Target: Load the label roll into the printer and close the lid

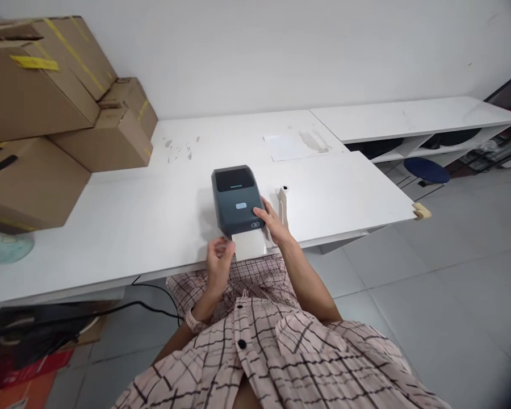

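A dark blue-grey label printer [234, 196] lies near the front edge of the white table [149, 227]. From its front end a blank white label [249, 244] sticks out toward me. My left hand [219, 258] is at the label's left edge, fingers curled together and thumb against it in a pinch; motion blurs the fingertips a little. The printer's right side is gripped by my right hand [275, 221], its thumb on top near the round button and its fingers along the side, partly hidden.
Right of the printer lies a small white device with a cord [283, 196]. Cardboard boxes [46, 113] are stacked at the left, above a clear greenish container [8, 245]. A white sheet [282, 146] lies at the back. A blue stool [426, 169] stands far right.
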{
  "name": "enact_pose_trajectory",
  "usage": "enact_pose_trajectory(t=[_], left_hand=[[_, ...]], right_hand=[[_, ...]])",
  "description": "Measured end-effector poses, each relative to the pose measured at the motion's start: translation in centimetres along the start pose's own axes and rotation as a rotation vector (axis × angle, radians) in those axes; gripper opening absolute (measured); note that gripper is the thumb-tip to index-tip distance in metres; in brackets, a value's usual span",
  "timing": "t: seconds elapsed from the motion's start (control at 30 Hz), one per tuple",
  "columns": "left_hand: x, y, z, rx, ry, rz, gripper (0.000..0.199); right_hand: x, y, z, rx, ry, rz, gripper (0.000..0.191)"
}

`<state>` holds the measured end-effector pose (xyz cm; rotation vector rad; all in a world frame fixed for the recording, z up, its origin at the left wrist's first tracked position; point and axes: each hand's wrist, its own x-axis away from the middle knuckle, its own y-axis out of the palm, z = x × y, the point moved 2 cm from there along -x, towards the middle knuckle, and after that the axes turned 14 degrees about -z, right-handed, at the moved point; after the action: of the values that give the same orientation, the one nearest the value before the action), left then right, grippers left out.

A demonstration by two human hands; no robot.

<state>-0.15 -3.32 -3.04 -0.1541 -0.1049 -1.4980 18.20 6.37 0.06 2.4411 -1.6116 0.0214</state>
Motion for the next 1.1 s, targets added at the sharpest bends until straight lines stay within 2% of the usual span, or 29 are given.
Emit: enact_pose_trajectory(t=[0.07, 0.13, 0.17, 0.27, 0.33, 0.4, 0.47, 0.53, 0.67, 0.73, 0.83, 0.9, 1.0, 1.1], left_hand=[[1.2, 1.0, -0.4, 0.059, -0.129, -0.166, 0.055], [1.4, 1.9, 0.5, 0.166, -0.213, -0.322, 0.053], [1.2, 2.2, 1.3, 0.214, -0.223, -0.362, 0.051], [0.7, 2.4, 3.5, 0.256, -0.19, -0.361, 0.049], [1.0, 2.3, 4.0, 0.209, -0.167, -0.354, 0.049], [1.6, 1.8, 3.6, 0.142, -0.153, -0.356, 0.049], [2.1, 1.1, 2.8, 0.087, -0.136, -0.339, 0.051], [1.9, -0.1, 2.2, 0.055, -0.105, -0.263, 0.051], [0.0, -2.2, 2.5, -0.015, 0.081, 0.063, 0.042], [-1.2, -2.3, 3.3, -0.059, 0.185, 0.142, 0.042], [-2.4, -1.3, 4.2, -0.066, 0.202, 0.054, 0.057], [-2.6, -0.5, 4.6, -0.042, 0.171, -0.019, 0.064], [-2.5, -0.3, 5.1, -0.017, 0.176, -0.038, 0.069], [-2.6, -0.7, 5.9, -0.004, 0.204, -0.016, 0.067]], right_hand=[[0.0, 0.1, 0.0, -0.022, -0.011, -0.008, 0.1], [0.1, 0.2, -0.1, 0.0, -0.021, -0.032, 0.096], [0.1, 0.3, -0.1, 0.023, -0.021, -0.043, 0.094], [0.7, 0.4, -0.8, 0.196, -0.033, 0.036, 0.086], [1.5, 0.6, -1.9, 0.449, -0.13, 0.164, 0.073], [2.3, 1.2, -3.2, 0.755, -0.286, 0.212, 0.055], [2.7, 2.2, -4.1, 1.021, -0.428, 0.143, 0.041], [2.7, 3.2, -4.7, 1.215, -0.523, 0.075, 0.033], [2.2, 4.7, -5.1, 1.418, -0.626, 0.116, 0.024], [2.2, 5.1, -4.9, 1.431, -0.63, 0.131, 0.023], [3.0, 5.0, -3.7, 1.32, -0.597, 0.134, 0.026], [4.0, 4.3, -2.5, 1.149, -0.542, 0.214, 0.039], [5.1, 2.5, -0.8, 0.802, -0.374, 0.327, 0.058], [5.1, 1.2, -0.8, 0.508, -0.286, 0.209, 0.06]])
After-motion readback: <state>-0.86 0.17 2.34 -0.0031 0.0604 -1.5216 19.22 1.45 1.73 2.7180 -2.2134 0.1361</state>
